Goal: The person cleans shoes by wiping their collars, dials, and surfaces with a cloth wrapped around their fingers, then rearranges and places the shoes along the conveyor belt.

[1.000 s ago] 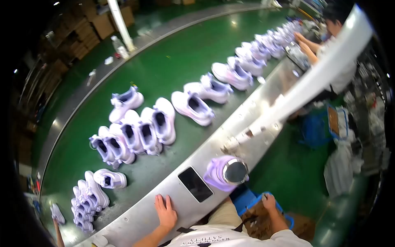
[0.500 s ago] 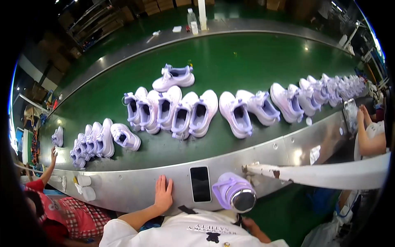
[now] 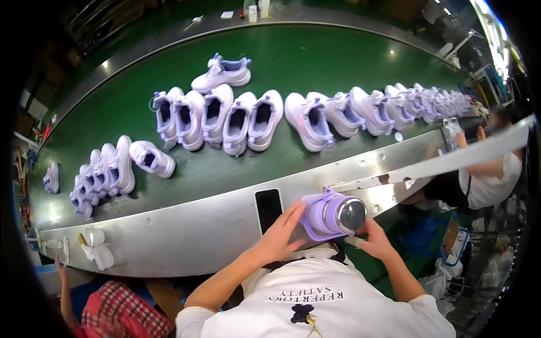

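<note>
A lilac bottle (image 3: 324, 215) with a shiny silver cap and a lilac carrying strap stands on the metal ledge in front of me. My left hand (image 3: 280, 235) is at its left side, fingers stretched out and thumb apart, fingertips at the strap. Over on the cap's right side is my right hand (image 3: 375, 239), fingers apart; its fingertips are partly hidden by the cap. Neither hand is visibly gripping the bottle. A black-screened phone (image 3: 267, 204) lies just left of the bottle, partly behind my left hand.
Lilac sneakers (image 3: 265, 121) stand in rows on the green table (image 3: 332, 59). A white bar (image 3: 428, 166) slants over the metal ledge (image 3: 186, 225) at right. White cups (image 3: 101, 254) sit at left. One person (image 3: 127, 312) is at left, another (image 3: 490, 174) at right.
My left hand has moved right from the bare ledge to the bottle. My right hand has come up from beside my body to the bottle's other side. The view has shifted.
</note>
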A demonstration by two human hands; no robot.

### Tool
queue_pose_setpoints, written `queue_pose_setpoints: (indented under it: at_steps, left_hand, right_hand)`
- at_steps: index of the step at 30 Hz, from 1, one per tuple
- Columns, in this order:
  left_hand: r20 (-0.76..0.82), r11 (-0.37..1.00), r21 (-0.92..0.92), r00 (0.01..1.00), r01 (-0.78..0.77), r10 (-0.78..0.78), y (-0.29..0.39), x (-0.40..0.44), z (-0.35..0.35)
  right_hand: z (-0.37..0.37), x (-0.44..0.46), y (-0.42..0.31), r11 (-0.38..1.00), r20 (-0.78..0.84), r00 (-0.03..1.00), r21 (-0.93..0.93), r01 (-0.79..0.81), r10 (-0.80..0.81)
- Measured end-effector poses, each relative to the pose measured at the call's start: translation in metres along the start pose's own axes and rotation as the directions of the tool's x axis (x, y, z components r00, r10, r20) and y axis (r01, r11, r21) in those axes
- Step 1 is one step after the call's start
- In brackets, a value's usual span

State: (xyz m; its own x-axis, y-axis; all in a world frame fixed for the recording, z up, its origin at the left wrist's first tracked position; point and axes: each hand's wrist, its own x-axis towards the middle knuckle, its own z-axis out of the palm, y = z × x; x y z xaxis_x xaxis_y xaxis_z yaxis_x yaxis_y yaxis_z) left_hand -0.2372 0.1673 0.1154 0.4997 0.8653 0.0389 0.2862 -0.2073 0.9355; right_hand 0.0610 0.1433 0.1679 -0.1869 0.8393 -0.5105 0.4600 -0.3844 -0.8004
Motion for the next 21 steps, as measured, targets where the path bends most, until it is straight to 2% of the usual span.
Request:
queue_pose_setpoints:
  at_steps: [1,2,3,4,5,6,7,9,10,11,13,15,16,17,19,21]
  left_hand:
    - [-0.004,1.0,0.005,1.0,0.002,-0.002,-0.009,0.009,0.013]
    - [-0.008,1.0,0.011,1.0,0.005,-0.005,-0.014,0.018,0.023]
    - [0.007,0.966,-0.108,0.972,0.236,-0.237,-0.015,0.024,0.03]
    - [-0.073,0.974,-0.161,0.982,0.162,-0.176,-0.019,0.026,0.038]
    - [-0.154,0.974,-0.208,0.98,0.09,-0.123,-0.027,0.025,0.047]
    - [-0.2,0.972,-0.231,0.975,0.048,-0.096,-0.042,0.025,0.062]
    - [-0.228,0.993,-0.113,0.972,0.038,-0.063,-0.044,0.024,0.07]
    - [-0.268,0.991,0.13,0.963,0.04,-0.003,-0.042,0.021,0.087]
    - [-0.314,0.992,0.094,0.948,0.081,-0.048,-0.026,0.015,0.096]
    - [-0.282,0.993,0.1,0.959,0.06,-0.029,-0.009,0.008,0.105]
    - [-0.239,0.994,0.112,0.971,0.02,0.007,0.019,0.004,0.126]
    - [-0.246,0.989,0.053,0.958,-0.141,0.15,0.029,0.02,0.158]
    - [-0.222,0.985,0.034,0.96,-0.167,0.17,0.031,0.036,0.174]
    - [-0.197,0.98,0.013,0.961,-0.197,0.195,0.035,0.056,0.187]
    - [-0.302,0.932,-0.069,0.898,-0.356,0.321,0.055,0.098,0.204]
    - [-0.213,0.908,-0.156,0.911,-0.389,0.354,0.036,0.147,0.235]
  right_hand:
    - [0.003,0.011,0.008,0.979,0.004,0.989,-0.145,0.144,-0.145]
    - [0.004,0.029,0.033,0.965,0.12,0.988,-0.234,0.119,-0.093]
    - [0.01,0.037,0.031,0.974,0.144,0.982,-0.176,0.145,-0.12]
    - [0.024,0.051,0.067,0.984,0.159,0.971,0.021,0.178,-0.179]
    - [0.031,0.06,0.08,0.978,0.154,0.966,0.003,0.208,-0.206]
    - [0.04,0.064,0.082,0.971,0.11,0.971,0.134,0.199,-0.214]
    - [0.044,0.066,0.084,0.944,0.068,0.973,0.265,0.195,-0.221]
    - [0.041,0.057,0.094,0.919,0.031,0.954,0.279,0.278,-0.298]
    - [0.04,0.049,0.102,0.902,0.009,0.942,0.292,0.318,-0.335]
    - [0.039,0.046,0.129,0.741,-0.077,0.755,-0.279,0.611,-0.651]
    - [0.02,0.002,0.129,0.714,-0.082,0.742,-0.362,0.599,-0.665]
    - [-0.005,-0.033,0.116,0.867,-0.279,0.823,-0.106,0.486,-0.495]
    - [-0.023,-0.044,0.109,0.9,-0.279,0.891,0.151,0.408,-0.357]
    - [-0.043,-0.048,0.108,0.872,-0.237,0.948,0.392,0.294,-0.213]
    - [-0.073,-0.035,0.116,0.881,-0.4,0.877,0.268,0.389,-0.265]
    - [-0.104,-0.028,0.111,0.919,-0.463,0.825,0.05,0.391,-0.326]
